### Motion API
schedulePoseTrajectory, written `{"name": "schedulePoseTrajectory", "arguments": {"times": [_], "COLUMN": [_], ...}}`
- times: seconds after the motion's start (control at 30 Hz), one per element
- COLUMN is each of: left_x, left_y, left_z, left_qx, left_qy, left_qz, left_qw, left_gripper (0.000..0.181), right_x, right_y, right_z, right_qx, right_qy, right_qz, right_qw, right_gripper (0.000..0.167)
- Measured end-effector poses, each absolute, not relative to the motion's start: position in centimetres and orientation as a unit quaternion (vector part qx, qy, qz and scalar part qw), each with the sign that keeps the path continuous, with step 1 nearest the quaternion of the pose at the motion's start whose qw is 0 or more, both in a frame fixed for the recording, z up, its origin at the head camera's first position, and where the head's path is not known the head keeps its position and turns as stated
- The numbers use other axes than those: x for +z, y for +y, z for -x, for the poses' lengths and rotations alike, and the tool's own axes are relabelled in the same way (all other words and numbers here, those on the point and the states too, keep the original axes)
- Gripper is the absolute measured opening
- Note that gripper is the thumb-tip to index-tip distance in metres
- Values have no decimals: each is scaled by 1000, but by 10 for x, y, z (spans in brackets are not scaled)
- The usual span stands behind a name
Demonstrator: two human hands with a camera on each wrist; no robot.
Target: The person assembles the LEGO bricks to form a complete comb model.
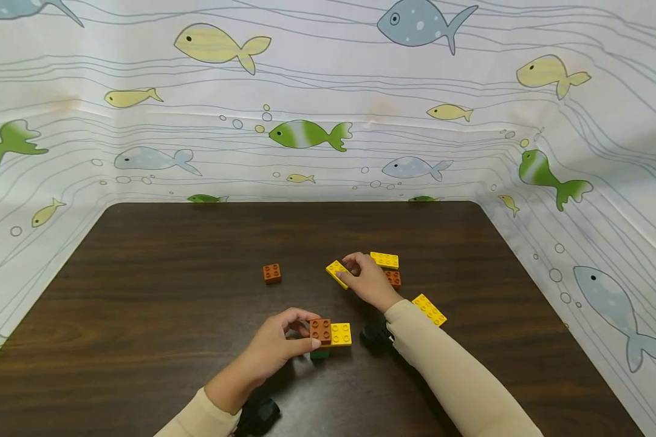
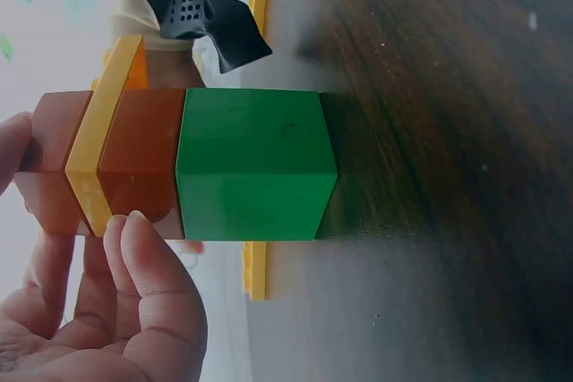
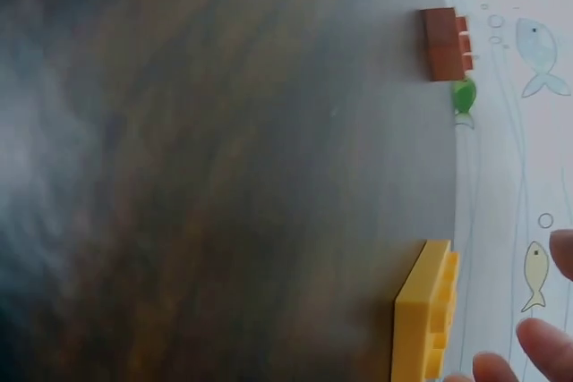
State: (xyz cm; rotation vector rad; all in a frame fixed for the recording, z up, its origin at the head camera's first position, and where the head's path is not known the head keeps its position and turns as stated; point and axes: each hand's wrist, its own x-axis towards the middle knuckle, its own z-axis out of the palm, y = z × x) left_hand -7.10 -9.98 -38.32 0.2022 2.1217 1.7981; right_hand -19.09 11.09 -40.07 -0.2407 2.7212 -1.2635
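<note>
left hand (image 1: 270, 340) is clamping thumb and fingers on a brick stack (image 1: 324, 334), brown and yellow over green. lone brown brick (image 1: 271, 274) is sitting beyond that hand. small yellow brick (image 1: 334, 271) is lying at the right hand's (image 1: 369, 282) fingertips; can't really tell if they're pinching. far yellow brick (image 1: 384, 260), partly hidden brown brick (image 1: 395, 278) and near yellow brick (image 1: 429, 310) are lying right of that hand.

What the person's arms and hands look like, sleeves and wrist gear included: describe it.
Left sleeve and right sleeve are long, plain and cream. Each wrist carries a black device; the right one has small holes. Left hand and right hand are bare.
</note>
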Motion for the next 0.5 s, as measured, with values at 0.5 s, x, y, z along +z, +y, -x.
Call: {"name": "schedulePoseTrajectory", "arguments": {"times": [0.5], "left_x": [-382], "left_y": [-100], "left_z": [72], "left_qx": [633], "left_qy": [749], "left_qz": [-77], "left_qw": [178], "left_gripper": [41], "right_x": [-401], "right_y": [105], "right_z": [200], "right_qx": [-288], "right_qy": [949], "right_qz": [85], "right_qw": [89], "right_gripper": [51]}}
